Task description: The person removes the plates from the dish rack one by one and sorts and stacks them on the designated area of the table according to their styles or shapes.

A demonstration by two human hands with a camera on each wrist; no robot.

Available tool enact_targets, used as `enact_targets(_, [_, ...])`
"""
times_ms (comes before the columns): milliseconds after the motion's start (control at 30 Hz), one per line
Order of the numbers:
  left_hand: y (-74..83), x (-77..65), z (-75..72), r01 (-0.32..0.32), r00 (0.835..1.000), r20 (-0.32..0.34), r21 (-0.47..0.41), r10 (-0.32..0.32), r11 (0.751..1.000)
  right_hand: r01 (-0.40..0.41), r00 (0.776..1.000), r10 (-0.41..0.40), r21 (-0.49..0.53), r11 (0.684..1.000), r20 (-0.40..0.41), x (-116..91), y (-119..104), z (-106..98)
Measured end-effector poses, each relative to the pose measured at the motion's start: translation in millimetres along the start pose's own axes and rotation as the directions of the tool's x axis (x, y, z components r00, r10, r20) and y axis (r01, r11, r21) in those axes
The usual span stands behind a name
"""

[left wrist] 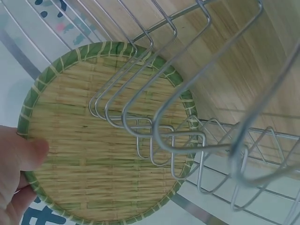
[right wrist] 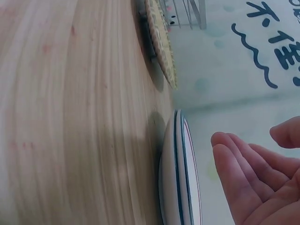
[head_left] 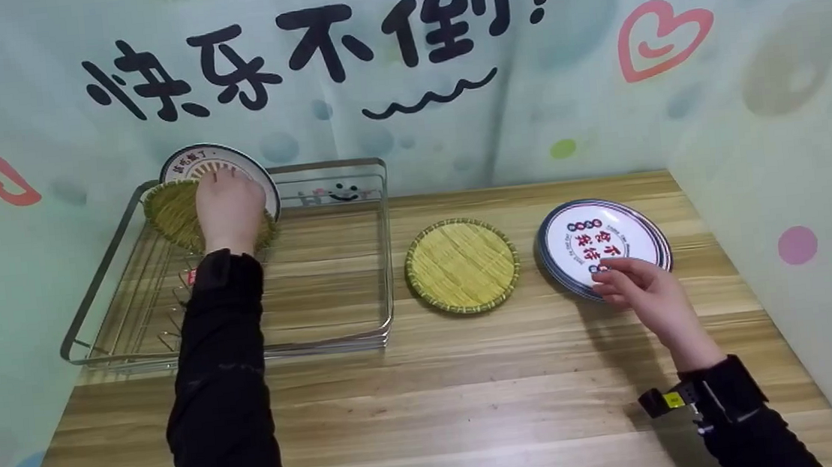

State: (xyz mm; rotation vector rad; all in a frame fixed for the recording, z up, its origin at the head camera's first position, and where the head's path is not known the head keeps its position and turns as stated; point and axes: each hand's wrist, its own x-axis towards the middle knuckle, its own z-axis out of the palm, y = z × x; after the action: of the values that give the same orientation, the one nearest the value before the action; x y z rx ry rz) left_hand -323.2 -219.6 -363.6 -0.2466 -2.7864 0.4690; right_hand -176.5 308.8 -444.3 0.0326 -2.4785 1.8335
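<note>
My left hand (head_left: pixel 231 208) pinches the edge of a round woven bamboo mat (left wrist: pixel 108 140) with a green rim, thumb on its near face. The mat stands nearly upright among the wire prongs of a metal dish rack (head_left: pixel 387 266), in front of a white plate (head_left: pixel 264 175) with a dark rim. My right hand (head_left: pixel 651 299) holds nothing; its loosely bent fingers hover just above a stack of white plates (head_left: pixel 567 243) with blue rims and printed characters. In the right wrist view a gap shows between thumb and fingers.
A second woven mat (head_left: pixel 462 265), yellow-green, lies on the wooden table (head_left: pixel 433 427) between the rack and the plate stack. Behind the table hangs a pale printed backdrop (head_left: pixel 454 147), and similar printed sheets stand at both sides.
</note>
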Motion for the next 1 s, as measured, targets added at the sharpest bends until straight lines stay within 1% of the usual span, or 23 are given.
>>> enact_targets(100, [-3.0,-1.3,-0.7,-0.011,1.0,0.011,-0.006,0.011,1.0,0.02,1.0,-0.02,0.027,0.999,0.016,0,-3,9])
enact_targets(233, [-4.2,-1.9,-2.1,-0.025,1.0,-0.002,-0.01,0.025,1.0,0.035,0.999,-0.036,0.035,0.999,0.029,1,-5,18])
enact_targets(300, [-4.4,-2.9,-2.8,-0.027,1.0,-0.005,-0.013,0.027,1.0,0.055,0.998,-0.056,0.019,0.998,0.031,1,-5,21])
enact_targets(400, [-5.1,-5.4,-3.6,-0.024,1.0,-0.011,-0.012,0.024,1.0,0.099,0.995,-0.097,-0.043,0.994,0.032,1,-6,25])
enact_targets(533, [-6.3,-8.6,-4.3,-0.024,0.999,-0.046,-0.008,0.024,1.0,0.133,0.991,-0.129,-0.106,0.985,0.037,2,-6,28])
enact_targets(667, [-7.3,-10.4,-4.6,-0.041,0.994,-0.1,-0.008,0.04,0.999,0.137,0.99,-0.132,-0.114,0.984,0.049,2,-5,31])
enact_targets(867, [-8.3,-11.3,-6.8,-0.065,0.983,-0.175,-0.021,0.061,0.998,0.13,0.991,-0.124,-0.122,0.984,0.059,4,-5,34])
enact_targets(1000, [-7.0,-10.4,-11.6,-0.08,0.979,-0.189,-0.029,0.073,0.996,0.125,0.991,-0.117,-0.127,0.984,0.064,5,-7,36])
